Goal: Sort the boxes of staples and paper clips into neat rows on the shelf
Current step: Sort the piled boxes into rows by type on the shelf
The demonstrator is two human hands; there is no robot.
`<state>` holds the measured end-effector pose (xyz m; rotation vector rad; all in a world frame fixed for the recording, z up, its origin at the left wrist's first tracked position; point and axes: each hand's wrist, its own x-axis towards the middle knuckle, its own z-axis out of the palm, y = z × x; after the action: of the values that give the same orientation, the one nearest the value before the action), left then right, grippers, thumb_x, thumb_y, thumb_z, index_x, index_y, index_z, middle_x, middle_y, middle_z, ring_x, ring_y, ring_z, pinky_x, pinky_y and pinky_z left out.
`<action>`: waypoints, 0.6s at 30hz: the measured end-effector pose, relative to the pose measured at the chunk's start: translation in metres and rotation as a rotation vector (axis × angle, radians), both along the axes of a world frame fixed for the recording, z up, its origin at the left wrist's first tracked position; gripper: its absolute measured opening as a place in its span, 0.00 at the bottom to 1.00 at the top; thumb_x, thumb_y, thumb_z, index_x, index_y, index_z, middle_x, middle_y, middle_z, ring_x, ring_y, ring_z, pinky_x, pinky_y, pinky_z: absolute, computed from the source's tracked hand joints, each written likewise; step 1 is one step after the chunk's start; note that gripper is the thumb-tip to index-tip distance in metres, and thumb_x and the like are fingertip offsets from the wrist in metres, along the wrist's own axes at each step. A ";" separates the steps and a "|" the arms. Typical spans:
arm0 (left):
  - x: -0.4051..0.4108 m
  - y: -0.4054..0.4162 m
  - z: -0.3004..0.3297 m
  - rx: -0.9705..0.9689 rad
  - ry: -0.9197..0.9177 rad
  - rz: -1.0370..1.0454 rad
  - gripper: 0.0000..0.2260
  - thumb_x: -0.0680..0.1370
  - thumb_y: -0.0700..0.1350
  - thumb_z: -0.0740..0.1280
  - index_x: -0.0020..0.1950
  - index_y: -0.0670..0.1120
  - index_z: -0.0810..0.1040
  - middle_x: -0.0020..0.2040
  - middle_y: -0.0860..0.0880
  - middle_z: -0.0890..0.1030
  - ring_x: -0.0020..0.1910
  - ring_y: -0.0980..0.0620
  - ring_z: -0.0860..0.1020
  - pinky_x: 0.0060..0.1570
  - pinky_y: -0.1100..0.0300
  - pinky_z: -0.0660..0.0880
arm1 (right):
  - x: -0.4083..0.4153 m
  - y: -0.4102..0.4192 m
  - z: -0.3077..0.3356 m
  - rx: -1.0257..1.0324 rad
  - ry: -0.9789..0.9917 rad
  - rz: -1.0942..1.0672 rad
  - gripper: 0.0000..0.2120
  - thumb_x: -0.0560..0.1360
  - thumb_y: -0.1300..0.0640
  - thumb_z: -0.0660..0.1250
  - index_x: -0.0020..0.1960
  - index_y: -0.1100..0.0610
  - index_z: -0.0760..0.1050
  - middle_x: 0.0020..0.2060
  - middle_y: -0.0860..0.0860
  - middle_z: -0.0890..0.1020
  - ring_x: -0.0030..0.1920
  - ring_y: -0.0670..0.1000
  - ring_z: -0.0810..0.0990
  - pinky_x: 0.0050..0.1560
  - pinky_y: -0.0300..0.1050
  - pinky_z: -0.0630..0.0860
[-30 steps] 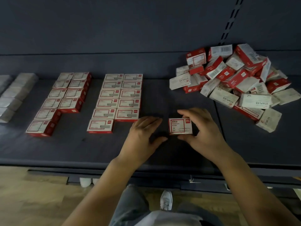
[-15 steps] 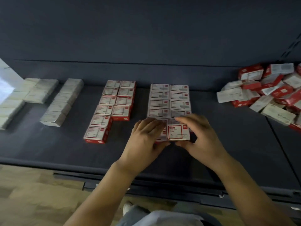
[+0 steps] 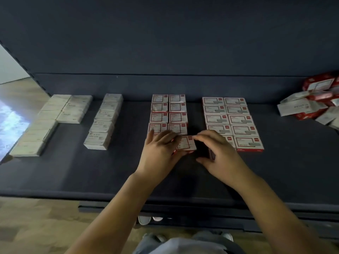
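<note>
The red-and-white box [image 3: 186, 143] sits at the front end of the two-wide block of red-framed boxes [image 3: 167, 114], between the two hands. The left hand [image 3: 161, 153] lies flat over the block's front-left corner, fingers straight and spread, its fingertips reaching the near boxes and its edge against the box's left side. The right hand [image 3: 218, 154] arches over from the right, forefinger stretched to touch the box's top right corner while the thumb hangs apart below; its fingers are loosely bent and grip nothing. Both bare forearms reach in from the bottom of the view.

Just to the right stands a second block of wider red-framed boxes [image 3: 233, 123], partly under the right hand. To the left are a single row of white boxes [image 3: 104, 121] and a broader white group [image 3: 53, 121]. An unsorted heap [image 3: 315, 101] lies at the far right. All rest on a dark shelf [image 3: 91, 171] with a dark back panel; wooden floor [image 3: 36, 226] shows below.
</note>
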<state>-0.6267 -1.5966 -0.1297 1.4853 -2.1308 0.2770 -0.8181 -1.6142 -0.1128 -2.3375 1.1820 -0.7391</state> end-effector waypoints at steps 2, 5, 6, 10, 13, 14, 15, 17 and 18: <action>0.005 -0.001 -0.001 0.028 -0.044 0.027 0.17 0.72 0.53 0.60 0.45 0.44 0.84 0.47 0.49 0.83 0.50 0.47 0.81 0.54 0.42 0.72 | 0.004 0.007 0.000 0.017 -0.020 -0.034 0.26 0.67 0.65 0.74 0.64 0.59 0.73 0.59 0.50 0.73 0.59 0.45 0.69 0.60 0.27 0.60; 0.008 -0.002 -0.002 0.070 -0.010 0.014 0.16 0.72 0.51 0.59 0.43 0.44 0.84 0.46 0.50 0.83 0.50 0.47 0.80 0.52 0.43 0.75 | 0.006 0.017 0.000 0.038 -0.026 -0.078 0.25 0.68 0.64 0.74 0.64 0.59 0.73 0.57 0.46 0.70 0.57 0.38 0.64 0.59 0.20 0.55; 0.008 -0.002 -0.002 0.085 0.007 0.003 0.16 0.72 0.51 0.60 0.43 0.44 0.84 0.46 0.50 0.83 0.50 0.48 0.79 0.52 0.46 0.75 | 0.005 0.019 -0.001 0.037 -0.023 -0.090 0.25 0.68 0.64 0.73 0.64 0.59 0.73 0.57 0.46 0.71 0.58 0.38 0.65 0.60 0.20 0.55; 0.007 -0.001 -0.002 0.104 0.055 0.006 0.09 0.70 0.46 0.68 0.44 0.44 0.84 0.47 0.49 0.82 0.50 0.46 0.79 0.53 0.51 0.74 | 0.003 0.029 -0.003 0.026 -0.024 -0.149 0.24 0.68 0.63 0.73 0.63 0.59 0.74 0.59 0.49 0.73 0.60 0.44 0.68 0.61 0.30 0.62; 0.006 -0.002 0.000 0.191 0.066 -0.020 0.16 0.71 0.51 0.63 0.54 0.46 0.80 0.54 0.47 0.80 0.55 0.43 0.77 0.56 0.47 0.71 | 0.003 0.036 -0.004 0.036 -0.028 -0.177 0.23 0.69 0.63 0.73 0.63 0.59 0.74 0.59 0.50 0.73 0.59 0.47 0.70 0.60 0.38 0.67; 0.006 -0.001 0.002 0.247 0.011 -0.053 0.20 0.73 0.54 0.60 0.60 0.48 0.77 0.59 0.46 0.77 0.60 0.43 0.74 0.59 0.44 0.69 | 0.003 0.038 -0.004 0.035 -0.023 -0.181 0.23 0.69 0.63 0.73 0.63 0.59 0.74 0.59 0.50 0.73 0.59 0.48 0.71 0.60 0.39 0.67; 0.006 -0.002 0.003 0.299 -0.055 -0.081 0.22 0.74 0.56 0.59 0.66 0.51 0.73 0.65 0.45 0.73 0.65 0.42 0.70 0.62 0.41 0.65 | 0.004 0.038 -0.004 0.033 -0.018 -0.186 0.22 0.69 0.62 0.73 0.62 0.59 0.74 0.59 0.50 0.73 0.59 0.49 0.71 0.59 0.39 0.67; 0.006 -0.003 0.003 0.403 -0.147 -0.090 0.22 0.78 0.56 0.59 0.72 0.56 0.65 0.73 0.46 0.63 0.72 0.43 0.58 0.67 0.37 0.56 | 0.005 0.039 -0.004 0.029 -0.011 -0.199 0.21 0.70 0.62 0.72 0.62 0.59 0.74 0.59 0.51 0.74 0.60 0.49 0.71 0.60 0.40 0.66; 0.006 -0.004 0.002 0.415 -0.152 -0.081 0.22 0.79 0.56 0.59 0.72 0.57 0.64 0.74 0.47 0.60 0.73 0.44 0.55 0.68 0.37 0.53 | 0.006 0.039 -0.003 0.027 -0.011 -0.203 0.21 0.70 0.62 0.72 0.62 0.59 0.74 0.59 0.51 0.74 0.60 0.50 0.71 0.60 0.40 0.66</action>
<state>-0.6208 -1.6005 -0.1280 1.6367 -2.4737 -0.0941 -0.8120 -1.5749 -0.1162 -2.2108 1.4304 -0.7964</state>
